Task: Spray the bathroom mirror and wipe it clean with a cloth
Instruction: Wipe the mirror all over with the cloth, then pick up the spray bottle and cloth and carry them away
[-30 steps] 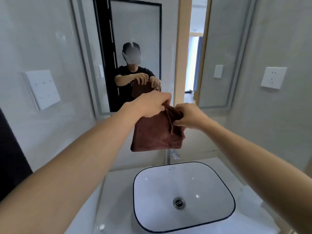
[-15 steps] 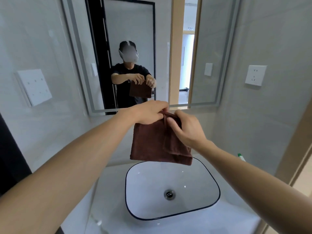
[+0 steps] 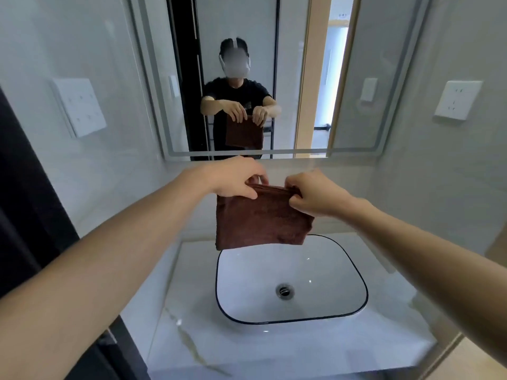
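A folded brown cloth (image 3: 260,220) hangs in front of me above the basin, held flat by its top edge. My left hand (image 3: 236,178) pinches the upper left corner and my right hand (image 3: 312,194) pinches the upper right corner. The bathroom mirror (image 3: 370,50) fills the wall ahead, just above my hands, and reflects a person holding the same cloth. No spray bottle is in view.
A white basin with a dark rim (image 3: 359,281) sits on a pale marble counter (image 3: 192,338) below the cloth. White socket plates are on the left wall (image 3: 79,108) and right wall (image 3: 456,101). A dark panel (image 3: 24,204) stands at the far left.
My hands have moved apart along the cloth's top edge, spreading it wider and flatter. The view has tilted down, so more of the basin and counter shows.
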`<act>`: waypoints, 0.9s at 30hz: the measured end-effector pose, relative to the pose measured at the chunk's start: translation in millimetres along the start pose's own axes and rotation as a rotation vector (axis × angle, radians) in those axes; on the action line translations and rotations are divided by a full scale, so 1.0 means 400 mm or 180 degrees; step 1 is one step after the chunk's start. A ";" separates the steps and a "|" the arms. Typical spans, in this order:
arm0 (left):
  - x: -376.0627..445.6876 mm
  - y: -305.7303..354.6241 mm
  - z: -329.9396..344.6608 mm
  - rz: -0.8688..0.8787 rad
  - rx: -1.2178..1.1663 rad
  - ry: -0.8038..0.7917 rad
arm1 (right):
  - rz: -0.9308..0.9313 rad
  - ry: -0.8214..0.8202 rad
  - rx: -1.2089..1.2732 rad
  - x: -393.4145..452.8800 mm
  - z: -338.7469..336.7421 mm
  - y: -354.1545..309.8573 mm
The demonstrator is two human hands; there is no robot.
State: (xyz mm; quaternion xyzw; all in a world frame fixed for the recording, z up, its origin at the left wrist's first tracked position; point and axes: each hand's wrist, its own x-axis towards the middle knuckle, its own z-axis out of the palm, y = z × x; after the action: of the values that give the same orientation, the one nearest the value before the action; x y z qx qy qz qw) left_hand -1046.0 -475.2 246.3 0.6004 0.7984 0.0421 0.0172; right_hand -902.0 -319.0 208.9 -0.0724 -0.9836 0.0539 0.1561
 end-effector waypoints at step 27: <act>0.004 -0.292 0.711 -0.1036 -0.0780 -0.0419 | 0.1676 -0.1030 0.1231 -0.039 0.719 -0.020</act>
State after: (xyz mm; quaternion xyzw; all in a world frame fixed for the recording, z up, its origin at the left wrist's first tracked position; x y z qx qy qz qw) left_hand -1136.3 -492.5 -47.1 0.4584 0.8709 0.0962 0.1487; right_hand -978.9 -353.5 -66.8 -0.2829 -0.9148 0.2880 -0.0100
